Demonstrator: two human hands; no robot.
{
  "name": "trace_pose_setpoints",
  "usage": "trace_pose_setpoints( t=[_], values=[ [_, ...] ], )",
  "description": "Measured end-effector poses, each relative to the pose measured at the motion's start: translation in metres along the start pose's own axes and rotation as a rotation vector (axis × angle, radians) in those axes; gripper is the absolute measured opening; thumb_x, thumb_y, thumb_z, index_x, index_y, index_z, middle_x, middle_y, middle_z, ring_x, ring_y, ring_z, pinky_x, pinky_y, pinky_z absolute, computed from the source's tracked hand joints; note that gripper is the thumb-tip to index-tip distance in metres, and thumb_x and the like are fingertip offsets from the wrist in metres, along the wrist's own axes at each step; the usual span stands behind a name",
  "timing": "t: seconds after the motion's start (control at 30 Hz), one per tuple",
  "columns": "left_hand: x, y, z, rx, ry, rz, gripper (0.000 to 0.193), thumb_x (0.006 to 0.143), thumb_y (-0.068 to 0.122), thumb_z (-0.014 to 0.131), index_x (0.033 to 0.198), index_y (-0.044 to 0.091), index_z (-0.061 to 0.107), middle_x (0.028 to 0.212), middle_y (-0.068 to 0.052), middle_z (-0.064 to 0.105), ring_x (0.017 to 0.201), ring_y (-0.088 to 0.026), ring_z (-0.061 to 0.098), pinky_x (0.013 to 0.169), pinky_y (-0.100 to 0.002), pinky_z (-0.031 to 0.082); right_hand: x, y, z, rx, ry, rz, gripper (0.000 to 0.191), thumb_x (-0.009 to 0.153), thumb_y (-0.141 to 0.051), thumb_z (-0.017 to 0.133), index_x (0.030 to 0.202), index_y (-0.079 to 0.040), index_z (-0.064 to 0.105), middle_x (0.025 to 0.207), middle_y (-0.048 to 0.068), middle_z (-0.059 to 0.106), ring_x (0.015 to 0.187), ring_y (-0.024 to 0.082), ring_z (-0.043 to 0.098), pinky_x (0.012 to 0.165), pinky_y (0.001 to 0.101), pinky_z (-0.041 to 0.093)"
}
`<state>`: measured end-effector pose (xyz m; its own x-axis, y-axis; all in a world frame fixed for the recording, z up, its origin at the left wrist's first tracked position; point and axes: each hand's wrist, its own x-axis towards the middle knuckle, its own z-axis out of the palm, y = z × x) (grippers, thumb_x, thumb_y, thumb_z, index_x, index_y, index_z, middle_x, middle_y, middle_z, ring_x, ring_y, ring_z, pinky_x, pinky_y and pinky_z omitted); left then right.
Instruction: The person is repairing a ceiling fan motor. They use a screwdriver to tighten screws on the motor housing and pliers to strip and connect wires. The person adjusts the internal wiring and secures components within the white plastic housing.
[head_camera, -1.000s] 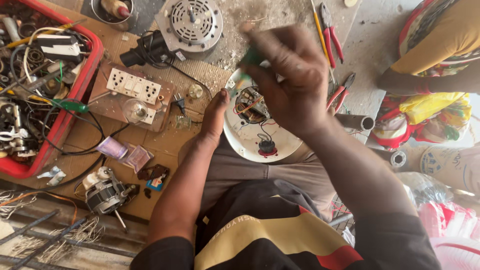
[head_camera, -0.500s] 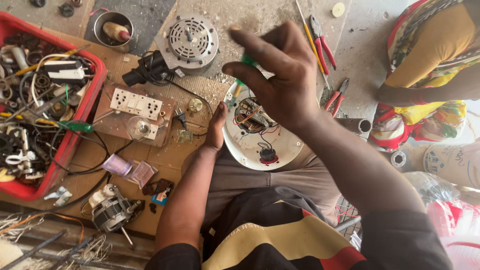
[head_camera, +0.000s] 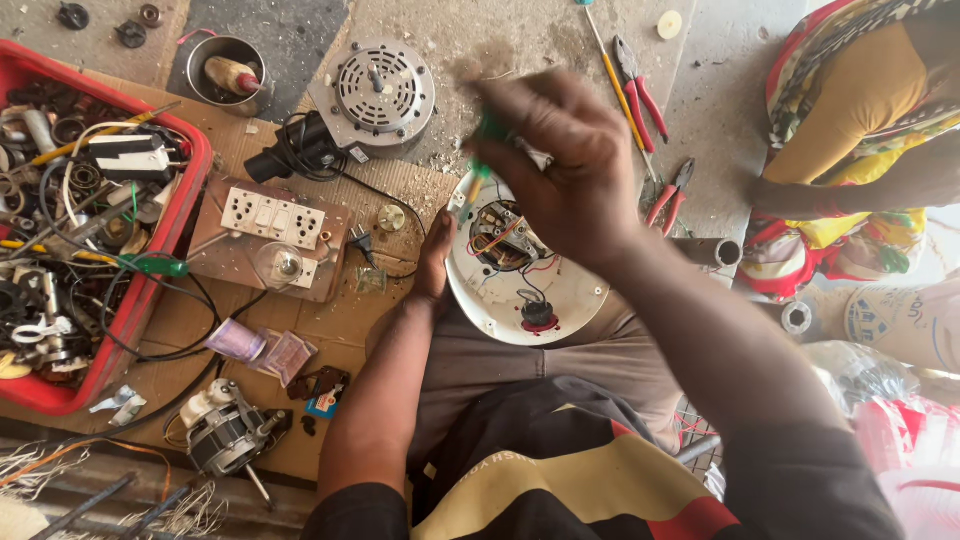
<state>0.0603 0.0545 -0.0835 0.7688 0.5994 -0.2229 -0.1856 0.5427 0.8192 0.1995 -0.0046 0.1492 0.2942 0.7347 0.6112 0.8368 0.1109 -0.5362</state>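
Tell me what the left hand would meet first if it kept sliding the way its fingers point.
Probably the green-handled screwdriver, just beyond the left hand along the edge of the white round housing. Depth is unclear, since the screwdriver may sit higher.

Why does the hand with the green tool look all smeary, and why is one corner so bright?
In the head view, the right hand and its green screwdriver are motion-blurred; the white round housing and left hand look sharp; the lower right corner is washed out by strong daylight.
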Motion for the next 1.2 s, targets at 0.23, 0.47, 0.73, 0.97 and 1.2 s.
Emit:
trace_pose_setpoints(
  t=[0.23, 0.47, 0.73, 0.97, 1.2],
  values=[
    [-0.002, 0.005, 0.005, -0.036, 0.049, -0.078, 0.064, 0.106, 0.049, 0.046, 0.152, 0.004, 0.046, 0.139, -0.006, 0.056, 0.129, -0.017, 0.050, 0.112, -0.033, 0.037, -0.018, 0.014, 0.010, -0.025, -0.010, -0.011, 0.050, 0.092, -0.017, 0.091, 0.137, -0.016, 0.069, 0.100, 0.005, 0.062, 0.091, 0.016, 0.060, 0.081, 0.0301, 0.056],
    [0.005, 0.000, 0.001, 0.029, 0.068, 0.005, 0.072, 0.106, 0.053, 0.050, 0.153, -0.001, 0.042, 0.151, -0.009, 0.051, 0.141, -0.018, 0.044, 0.120, -0.033, 0.030, -0.010, 0.015, 0.010, -0.024, 0.013, -0.001, 0.052, 0.087, -0.015, 0.091, 0.135, -0.016, 0.069, 0.098, 0.006, 0.066, 0.091, 0.018, 0.061, 0.082, 0.0298, 0.056],
    [-0.002, 0.006, 0.005, 0.019, 0.085, -0.062, 0.077, 0.104, 0.055, 0.046, 0.156, -0.002, 0.036, 0.155, -0.012, 0.048, 0.143, -0.019, 0.041, 0.120, -0.034, 0.030, -0.007, 0.006, 0.003, 0.048, -0.003, 0.065, 0.049, 0.095, -0.014, 0.088, 0.138, -0.016, 0.066, 0.102, 0.003, 0.066, 0.090, 0.011, 0.063, 0.075, 0.0236, 0.059],
    [0.003, -0.001, 0.001, -0.093, 0.058, -0.056, 0.072, 0.108, 0.048, 0.045, 0.156, -0.003, 0.034, 0.160, -0.013, 0.043, 0.149, -0.020, 0.038, 0.124, -0.033, 0.026, -0.015, 0.014, 0.008, 0.018, -0.021, -0.026, 0.050, 0.102, -0.011, 0.086, 0.146, -0.019, 0.061, 0.109, 0.002, 0.063, 0.100, 0.015, 0.061, 0.083, 0.0297, 0.056],
    [0.009, -0.013, -0.007, -0.025, -0.032, 0.144, 0.061, 0.109, 0.032, 0.048, 0.154, -0.009, 0.042, 0.156, -0.019, 0.048, 0.146, -0.030, 0.044, 0.124, -0.041, 0.032, -0.032, 0.003, 0.013, 0.090, -0.111, 0.074, 0.053, 0.096, -0.013, 0.088, 0.142, -0.017, 0.063, 0.112, 0.010, 0.061, 0.095, 0.015, 0.066, 0.078, 0.0280, 0.061]
  ],
)
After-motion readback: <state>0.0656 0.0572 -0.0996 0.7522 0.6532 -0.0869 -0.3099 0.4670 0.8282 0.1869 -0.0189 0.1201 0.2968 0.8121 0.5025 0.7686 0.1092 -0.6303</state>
